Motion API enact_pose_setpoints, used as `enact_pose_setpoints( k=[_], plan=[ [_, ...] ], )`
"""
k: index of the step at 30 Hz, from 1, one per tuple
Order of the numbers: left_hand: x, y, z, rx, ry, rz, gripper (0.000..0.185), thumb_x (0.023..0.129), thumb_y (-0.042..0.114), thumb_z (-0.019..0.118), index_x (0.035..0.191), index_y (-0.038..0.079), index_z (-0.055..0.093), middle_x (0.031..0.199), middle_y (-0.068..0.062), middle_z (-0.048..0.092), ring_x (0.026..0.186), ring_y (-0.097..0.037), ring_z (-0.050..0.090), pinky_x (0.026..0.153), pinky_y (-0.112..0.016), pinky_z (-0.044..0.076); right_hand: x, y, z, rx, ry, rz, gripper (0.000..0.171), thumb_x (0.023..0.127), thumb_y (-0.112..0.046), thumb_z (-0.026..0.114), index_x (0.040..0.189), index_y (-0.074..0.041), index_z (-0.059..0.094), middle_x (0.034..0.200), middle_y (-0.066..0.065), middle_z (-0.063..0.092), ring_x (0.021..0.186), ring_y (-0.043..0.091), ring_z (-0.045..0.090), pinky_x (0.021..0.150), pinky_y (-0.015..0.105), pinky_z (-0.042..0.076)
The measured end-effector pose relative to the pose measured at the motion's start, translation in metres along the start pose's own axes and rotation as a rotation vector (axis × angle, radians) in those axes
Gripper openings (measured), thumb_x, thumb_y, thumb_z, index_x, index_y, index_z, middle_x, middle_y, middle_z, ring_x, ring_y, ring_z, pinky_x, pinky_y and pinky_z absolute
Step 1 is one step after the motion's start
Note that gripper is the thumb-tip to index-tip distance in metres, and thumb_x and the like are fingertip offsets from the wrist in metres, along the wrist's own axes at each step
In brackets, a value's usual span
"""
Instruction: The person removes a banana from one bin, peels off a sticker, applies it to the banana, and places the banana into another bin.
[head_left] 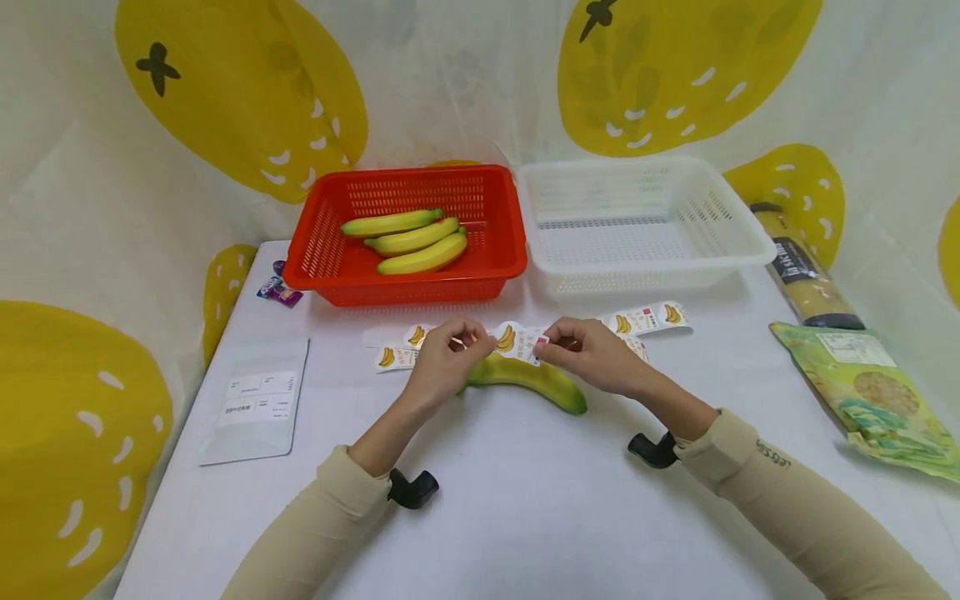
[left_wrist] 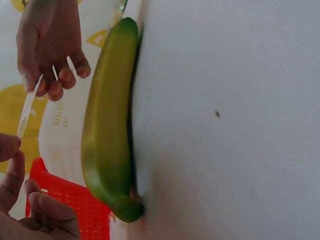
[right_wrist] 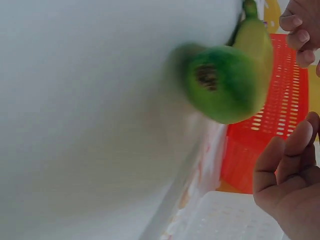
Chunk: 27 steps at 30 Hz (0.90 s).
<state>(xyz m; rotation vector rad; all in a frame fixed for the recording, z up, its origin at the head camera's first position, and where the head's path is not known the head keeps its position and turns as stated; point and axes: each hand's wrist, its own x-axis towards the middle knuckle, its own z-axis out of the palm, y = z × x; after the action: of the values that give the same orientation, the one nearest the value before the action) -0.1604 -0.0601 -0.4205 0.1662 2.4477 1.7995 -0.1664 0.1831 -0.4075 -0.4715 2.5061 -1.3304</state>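
Both hands stretch a banana-print sticker (head_left: 517, 340) between them, just above a single banana (head_left: 536, 380) lying on the table. The left hand (head_left: 452, 358) pinches its left end between thumb and forefinger. At the other end, the right hand (head_left: 588, 354) pinches with thumb and forefinger. Seen edge-on in the left wrist view, the sticker (left_wrist: 29, 107) spans the gap between the two hands, apart from the banana (left_wrist: 110, 120). In the right wrist view the banana's green tip (right_wrist: 220, 84) fills the middle, and the sticker is hidden.
Several bananas (head_left: 416, 242) lie in a red basket (head_left: 405, 292) behind the hands, beside a white basket (head_left: 645, 271). Strips of stickers (head_left: 645, 321) lie behind the banana. A silver pouch (head_left: 258, 408) is at left; a green bag (head_left: 870, 392) and a jar-like pack (head_left: 806, 267) stand right.
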Motion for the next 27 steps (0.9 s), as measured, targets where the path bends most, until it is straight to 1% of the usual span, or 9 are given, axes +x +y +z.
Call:
enact_pose_setpoints(
  k=[4, 7, 10, 13, 16, 23, 27],
  plan=[
    [0.003, -0.011, 0.001, 0.106, -0.059, 0.027, 0.012, 0.092, 0.022, 0.072, 0.088, 0.011, 0.071, 0.089, -0.003, 0.059, 0.088, -0.018, 0.051, 0.078, -0.029, 0.040, -0.001, 0.010, 0.004, -0.079, 0.005, -0.003, 0.019, 0.096, -0.025, 0.069, 0.083, -0.011, 0.066, 0.083, 0.002, 0.059, 0.078, 0.016, 0.055, 0.069, 0.024, 0.044],
    [0.005, -0.020, 0.004, 0.149, -0.094, 0.033, 0.011, 0.092, 0.020, 0.072, 0.087, 0.011, 0.072, 0.090, -0.005, 0.059, 0.088, -0.019, 0.050, 0.078, -0.030, 0.041, -0.001, 0.016, 0.008, -0.141, 0.016, -0.023, 0.019, 0.095, -0.024, 0.071, 0.079, -0.014, 0.066, 0.081, 0.002, 0.057, 0.075, 0.015, 0.051, 0.066, 0.025, 0.042],
    [0.006, -0.026, 0.007, 0.197, -0.102, 0.037, 0.010, 0.092, 0.019, 0.071, 0.087, 0.010, 0.071, 0.089, -0.005, 0.057, 0.085, -0.018, 0.049, 0.075, -0.029, 0.040, -0.001, 0.021, 0.013, -0.207, 0.031, -0.052, 0.021, 0.093, -0.024, 0.073, 0.076, -0.017, 0.065, 0.079, 0.000, 0.057, 0.073, 0.014, 0.050, 0.063, 0.025, 0.041],
    [0.005, -0.028, 0.010, 0.246, -0.091, 0.047, 0.011, 0.092, 0.019, 0.071, 0.086, 0.010, 0.070, 0.087, -0.005, 0.056, 0.082, -0.018, 0.047, 0.074, -0.029, 0.039, -0.002, 0.024, 0.016, -0.243, 0.046, -0.085, 0.022, 0.092, -0.022, 0.073, 0.074, -0.016, 0.063, 0.077, 0.001, 0.057, 0.070, 0.014, 0.050, 0.061, 0.025, 0.041],
    [0.003, -0.029, 0.013, 0.268, -0.085, 0.048, 0.010, 0.092, 0.018, 0.070, 0.086, 0.010, 0.069, 0.088, -0.006, 0.055, 0.081, -0.017, 0.047, 0.073, -0.029, 0.038, -0.002, 0.025, 0.018, -0.271, 0.064, -0.106, 0.022, 0.091, -0.020, 0.074, 0.074, -0.014, 0.062, 0.079, 0.003, 0.058, 0.069, 0.013, 0.049, 0.061, 0.025, 0.041],
    [0.002, -0.029, 0.016, 0.270, -0.079, 0.030, 0.010, 0.092, 0.018, 0.069, 0.087, 0.010, 0.068, 0.095, -0.009, 0.056, 0.082, -0.018, 0.047, 0.073, -0.029, 0.039, -0.002, 0.024, 0.022, -0.353, 0.113, -0.111, 0.020, 0.090, -0.022, 0.075, 0.076, -0.013, 0.064, 0.088, 0.006, 0.062, 0.072, 0.013, 0.051, 0.065, 0.027, 0.043],
    [0.002, -0.029, 0.016, 0.260, -0.082, 0.024, 0.010, 0.092, 0.018, 0.070, 0.088, 0.009, 0.068, 0.094, -0.009, 0.056, 0.082, -0.019, 0.048, 0.073, -0.030, 0.039, -0.004, 0.025, 0.024, -0.379, 0.151, -0.121, 0.021, 0.087, -0.023, 0.077, 0.077, -0.013, 0.063, 0.086, 0.005, 0.061, 0.072, 0.013, 0.053, 0.066, 0.027, 0.044]
  ],
)
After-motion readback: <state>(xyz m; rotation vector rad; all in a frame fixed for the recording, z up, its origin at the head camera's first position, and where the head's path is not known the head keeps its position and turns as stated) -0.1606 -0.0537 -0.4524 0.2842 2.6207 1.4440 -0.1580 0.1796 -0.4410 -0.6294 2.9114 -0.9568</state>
